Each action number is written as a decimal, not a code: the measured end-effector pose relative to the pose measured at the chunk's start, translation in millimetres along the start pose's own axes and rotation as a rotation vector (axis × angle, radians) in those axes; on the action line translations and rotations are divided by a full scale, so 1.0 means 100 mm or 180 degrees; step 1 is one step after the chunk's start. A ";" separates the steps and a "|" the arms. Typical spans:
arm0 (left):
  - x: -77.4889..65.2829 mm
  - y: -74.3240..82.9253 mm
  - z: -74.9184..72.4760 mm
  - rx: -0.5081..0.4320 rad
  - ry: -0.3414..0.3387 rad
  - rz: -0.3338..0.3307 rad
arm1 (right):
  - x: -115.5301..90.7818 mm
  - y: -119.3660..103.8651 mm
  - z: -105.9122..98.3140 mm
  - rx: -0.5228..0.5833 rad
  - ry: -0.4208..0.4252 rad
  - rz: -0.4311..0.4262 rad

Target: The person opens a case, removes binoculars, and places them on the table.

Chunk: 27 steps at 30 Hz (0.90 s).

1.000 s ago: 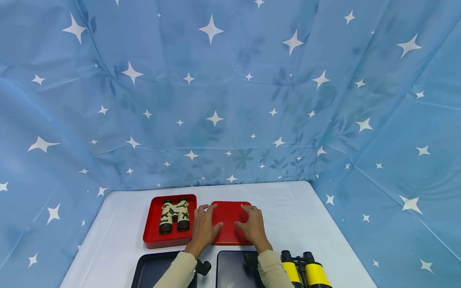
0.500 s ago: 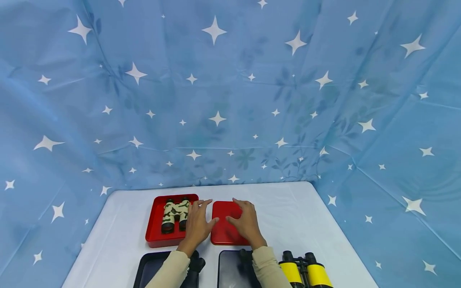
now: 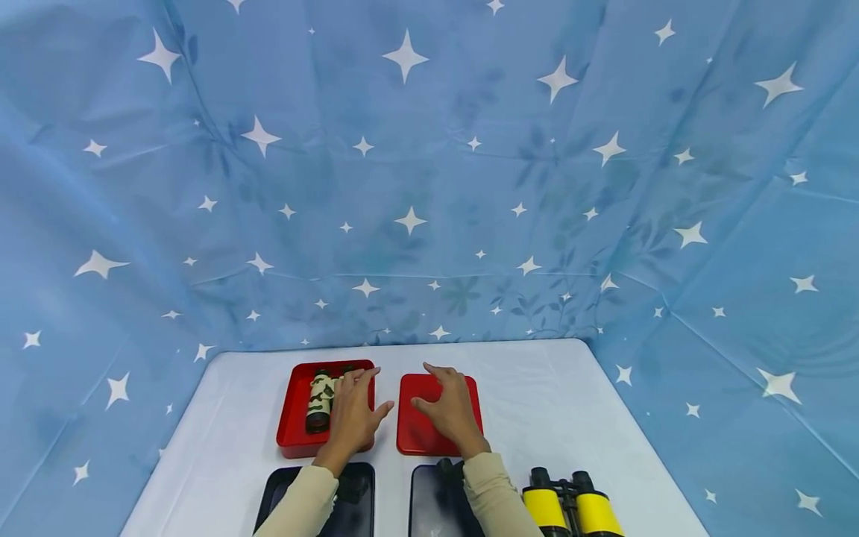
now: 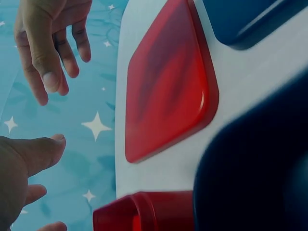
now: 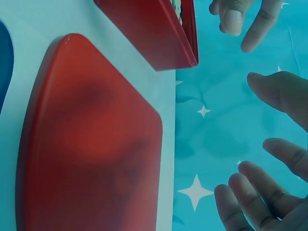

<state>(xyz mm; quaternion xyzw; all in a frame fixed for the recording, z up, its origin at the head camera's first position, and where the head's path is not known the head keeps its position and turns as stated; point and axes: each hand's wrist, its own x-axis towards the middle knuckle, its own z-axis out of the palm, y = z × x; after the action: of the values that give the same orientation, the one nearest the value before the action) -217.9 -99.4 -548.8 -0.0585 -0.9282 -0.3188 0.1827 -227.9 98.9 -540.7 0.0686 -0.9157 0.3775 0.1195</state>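
Note:
My left hand [image 3: 352,414], its fingers spread and holding nothing, hovers in front of the red tray's [image 3: 287,429] right side. In that tray lie camouflage-patterned binoculars [image 3: 320,391], partly hidden by this hand. Over the flat red lid [image 3: 409,436] hangs my right hand [image 3: 452,410], likewise empty, thumb and fingers apart. From the left wrist, a gap shows between both hands and the lid [image 4: 168,91]. The right wrist view has the lid [image 5: 96,144] lying on the white table, with my right hand [image 5: 269,192] clear of it.
At the front edge are a black tray [image 3: 362,522] holding something dark, half covered by my left sleeve, and a flat dark panel [image 3: 426,507] beside it. Yellow-and-black binoculars [image 3: 596,513] sit at the front right. A blue star-printed curtain [image 3: 429,186] rises behind the table.
Both hands have drawn away from the lid's edges and shifted left, the left one now in front of the binoculars in the red tray. The head view has turned slightly left.

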 end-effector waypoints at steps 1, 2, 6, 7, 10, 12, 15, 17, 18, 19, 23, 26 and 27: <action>0.00 -0.01 -0.01 0.0014 -0.0013 -0.0011 | 0.00 -0.01 0.01 -0.0009 0.0001 -0.0019; 0.01 -0.03 -0.03 0.0035 -0.0029 -0.0034 | 0.01 -0.02 0.01 -0.0004 -0.0001 -0.0037; 0.01 -0.08 -0.09 0.0047 -0.0052 -0.0146 | 0.03 -0.07 0.04 0.0034 -0.0031 -0.0105; 0.01 -0.10 -0.11 0.0047 -0.0056 -0.0170 | 0.04 -0.08 0.05 0.0036 -0.0042 -0.0113; 0.02 -0.16 -0.16 0.0030 -0.0071 -0.0228 | 0.05 -0.11 0.07 0.0052 -0.0073 -0.0124; 0.02 -0.20 -0.19 -0.0003 -0.0095 -0.0254 | 0.06 -0.14 0.08 0.0089 -0.0100 -0.0132; 0.03 -0.25 -0.24 -0.0018 -0.0115 -0.0307 | 0.08 -0.18 0.11 0.0121 -0.0142 -0.0169; 0.04 -0.27 -0.26 -0.0006 -0.0112 -0.0352 | 0.09 -0.21 0.12 0.0149 -0.0166 -0.0207; 0.05 -0.28 -0.28 -0.0007 -0.0111 -0.0375 | 0.09 -0.22 0.12 0.0153 -0.0170 -0.0237; 0.05 -0.30 -0.29 -0.0010 -0.0104 -0.0391 | 0.10 -0.23 0.13 0.0168 -0.0173 -0.0263; 0.06 -0.35 -0.34 -0.0033 -0.0131 -0.0438 | 0.11 -0.29 0.16 0.0208 -0.0217 -0.0316; 0.06 -0.40 -0.39 -0.0034 -0.0152 -0.0451 | 0.12 -0.33 0.18 0.0224 -0.0274 -0.0335; 0.06 -0.42 -0.41 -0.0030 -0.0151 -0.0458 | 0.12 -0.34 0.19 0.0230 -0.0294 -0.0336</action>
<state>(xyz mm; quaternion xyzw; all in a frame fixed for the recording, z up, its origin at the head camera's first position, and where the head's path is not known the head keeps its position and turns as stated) -220.8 -157.3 -540.4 0.0000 -0.9326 -0.3341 0.1370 -235.2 61.4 -527.4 0.1383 -0.9011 0.3999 0.0943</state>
